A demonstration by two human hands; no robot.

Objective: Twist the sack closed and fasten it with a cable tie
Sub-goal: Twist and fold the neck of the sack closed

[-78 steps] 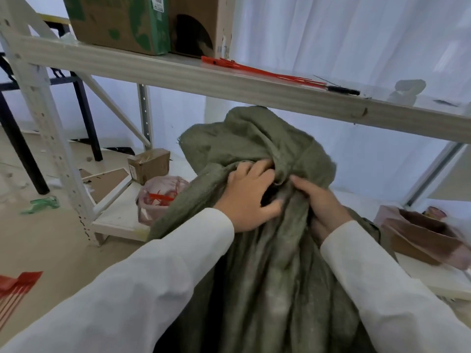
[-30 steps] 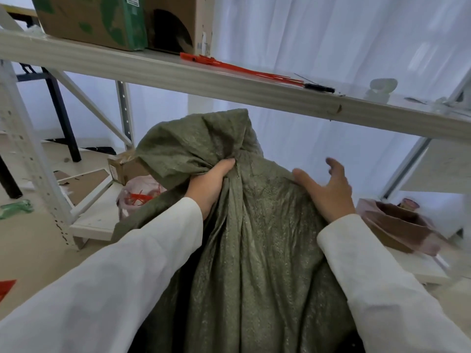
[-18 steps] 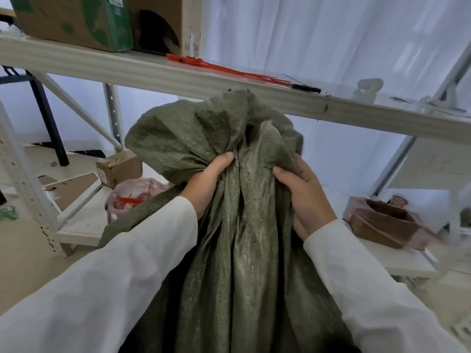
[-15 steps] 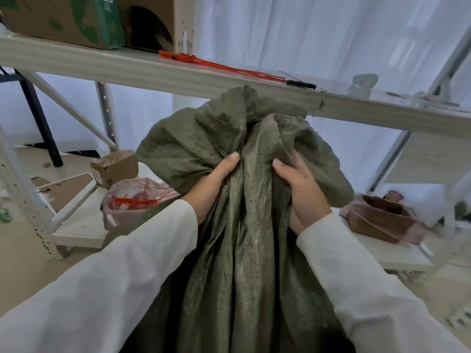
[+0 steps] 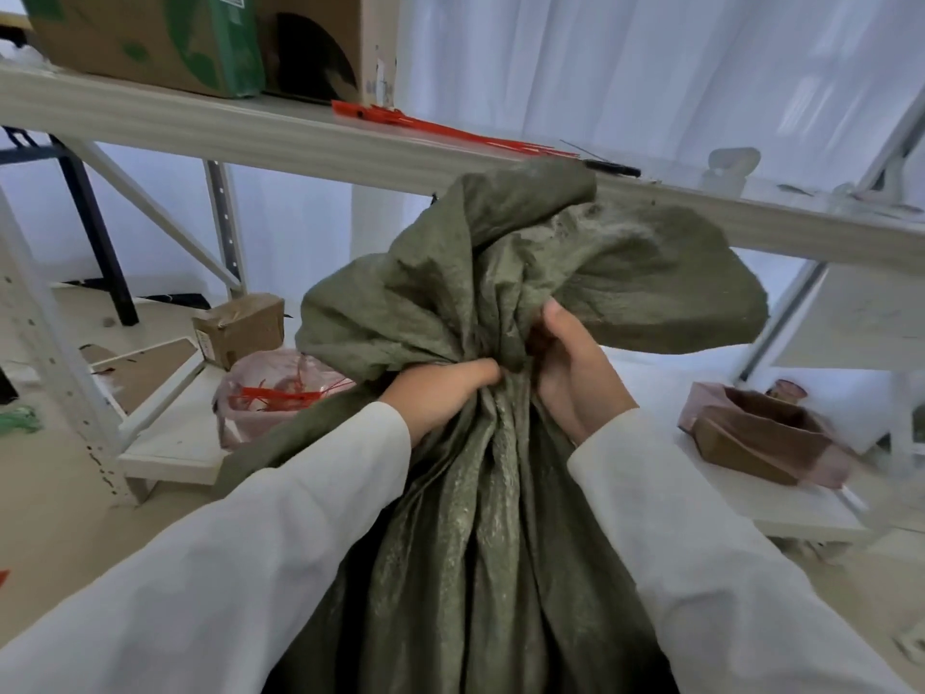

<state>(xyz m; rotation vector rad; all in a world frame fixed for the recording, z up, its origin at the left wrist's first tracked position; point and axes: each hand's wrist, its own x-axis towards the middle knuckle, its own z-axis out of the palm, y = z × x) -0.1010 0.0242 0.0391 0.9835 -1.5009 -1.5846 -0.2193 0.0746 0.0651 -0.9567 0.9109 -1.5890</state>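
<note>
Right in the middle, in front of the person, stands a green sack (image 5: 475,543), and its top is bunched into a neck with loose cloth flopping out above. Both hands squeeze that neck: the left hand (image 5: 440,393) wraps its fingers around it from one side, and the right hand (image 5: 575,368) grips it from the other. Above, on the shelf (image 5: 200,132), lie red ties (image 5: 450,130) beside a box (image 5: 150,37), and more red ties sit in a bag (image 5: 270,393) down low.
</note>
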